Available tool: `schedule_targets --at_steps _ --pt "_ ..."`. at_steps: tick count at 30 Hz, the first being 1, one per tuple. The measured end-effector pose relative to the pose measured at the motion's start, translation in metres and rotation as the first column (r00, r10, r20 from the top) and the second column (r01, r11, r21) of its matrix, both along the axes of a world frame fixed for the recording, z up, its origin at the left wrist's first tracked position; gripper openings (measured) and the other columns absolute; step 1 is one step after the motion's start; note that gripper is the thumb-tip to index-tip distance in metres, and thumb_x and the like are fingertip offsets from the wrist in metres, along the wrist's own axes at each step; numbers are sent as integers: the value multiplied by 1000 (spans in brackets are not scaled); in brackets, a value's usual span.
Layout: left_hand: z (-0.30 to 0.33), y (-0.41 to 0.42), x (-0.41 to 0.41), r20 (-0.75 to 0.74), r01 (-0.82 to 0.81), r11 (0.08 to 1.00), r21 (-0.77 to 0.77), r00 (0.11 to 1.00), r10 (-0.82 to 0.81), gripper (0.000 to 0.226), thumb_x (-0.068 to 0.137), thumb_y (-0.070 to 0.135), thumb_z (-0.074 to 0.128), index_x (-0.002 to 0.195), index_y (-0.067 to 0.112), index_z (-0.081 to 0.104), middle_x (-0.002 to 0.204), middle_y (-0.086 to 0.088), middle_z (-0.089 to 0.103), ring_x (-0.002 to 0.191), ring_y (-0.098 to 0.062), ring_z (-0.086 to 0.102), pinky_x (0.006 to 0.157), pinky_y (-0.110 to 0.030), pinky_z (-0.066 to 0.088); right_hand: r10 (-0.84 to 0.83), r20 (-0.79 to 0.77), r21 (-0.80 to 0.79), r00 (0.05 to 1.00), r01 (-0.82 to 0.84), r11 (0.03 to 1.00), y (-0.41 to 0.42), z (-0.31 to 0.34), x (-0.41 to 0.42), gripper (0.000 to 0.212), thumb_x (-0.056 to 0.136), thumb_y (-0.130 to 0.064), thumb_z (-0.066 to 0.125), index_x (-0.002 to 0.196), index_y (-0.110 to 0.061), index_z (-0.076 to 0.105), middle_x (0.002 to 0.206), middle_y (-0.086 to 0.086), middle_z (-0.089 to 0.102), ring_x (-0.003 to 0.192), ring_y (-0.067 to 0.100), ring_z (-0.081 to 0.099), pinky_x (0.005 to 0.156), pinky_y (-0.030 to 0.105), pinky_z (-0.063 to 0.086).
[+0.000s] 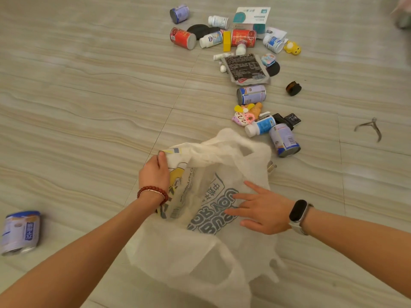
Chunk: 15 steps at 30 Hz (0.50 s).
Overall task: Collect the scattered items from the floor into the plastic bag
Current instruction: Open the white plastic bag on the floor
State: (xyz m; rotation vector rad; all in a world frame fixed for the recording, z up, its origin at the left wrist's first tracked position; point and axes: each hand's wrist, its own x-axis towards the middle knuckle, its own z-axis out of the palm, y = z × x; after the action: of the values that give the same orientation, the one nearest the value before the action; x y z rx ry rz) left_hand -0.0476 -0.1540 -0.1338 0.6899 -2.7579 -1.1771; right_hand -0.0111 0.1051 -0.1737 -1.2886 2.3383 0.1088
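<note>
On the floor, plastic bag (200,218) — left fingers (161,161) clamped on it, right fingers (242,197) apart.

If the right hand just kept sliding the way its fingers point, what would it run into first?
The right hand lies flat on the plastic bag, fingers pointing left. Going on, it would cross the bag's printed side and probably meet the left hand gripping the bag's edge, though depth is uncertain.

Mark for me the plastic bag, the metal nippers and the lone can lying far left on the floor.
plastic bag (200,252): head view, on its plain white lower panel.
metal nippers (371,127): head view, on the pivot where the handles meet.
lone can (21,232): head view, on its label side.
</note>
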Motion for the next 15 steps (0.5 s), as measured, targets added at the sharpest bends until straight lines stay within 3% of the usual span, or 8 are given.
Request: schedule_targets --at_steps 4,7,9,11,13,15 --pt "-2 -16 1 -10 -36 996 -85 999 36 43 97 27 26 64 4 40 69 -12 50 73 -28 44 65 -32 30 -111 39 133 993 105 986 20 7 -7 81 73 -62 -18 144 -34 11 146 -6 39 139 16 23 109 40 20" --pt "-4 -25 -1 -3 -57 993 -106 998 57 40 98 28 25 74 4 46 84 -23 56 79 -34 48 68 -34 32 -164 4 128 986 162 978 29 18 -13 79 70 -52 0 143 -28 20 140 -1 47 137 19 29 111 39 23" --pt "-2 -27 -1 -27 -28 995 -92 999 25 38 97 28 26 75 5 45 81 -20 55 77 -33 48 66 -34 32 -214 -97 -102 972 204 974 26 30 -13 63 84 -42 7 130 -20 43 116 8 63 114 27 54 97 38 44" --pt "1 -23 2 -57 45 997 -60 997 -49 34 97 29 28 80 7 47 78 -14 54 75 -29 47 65 -32 32 -272 -261 -364 926 166 916 18 41 -14 47 94 -36 14 114 -16 51 98 8 66 90 26 62 76 34 54" --pt "4 -14 6 -79 118 993 -20 990 -119 30 97 28 29 94 8 52 80 -9 55 76 -26 48 66 -31 33 -314 -360 -481 879 114 869 6 43 -20 40 94 -32 21 120 -15 46 109 10 63 99 24 56 79 35 52" --pt "4 -5 10 -102 187 982 11 977 -185 29 97 27 30 108 11 52 85 -4 56 78 -23 49 66 -30 34 -321 -415 -492 851 87 866 -5 43 -30 44 92 -33 33 132 -16 36 130 11 49 118 23 43 91 40 47"
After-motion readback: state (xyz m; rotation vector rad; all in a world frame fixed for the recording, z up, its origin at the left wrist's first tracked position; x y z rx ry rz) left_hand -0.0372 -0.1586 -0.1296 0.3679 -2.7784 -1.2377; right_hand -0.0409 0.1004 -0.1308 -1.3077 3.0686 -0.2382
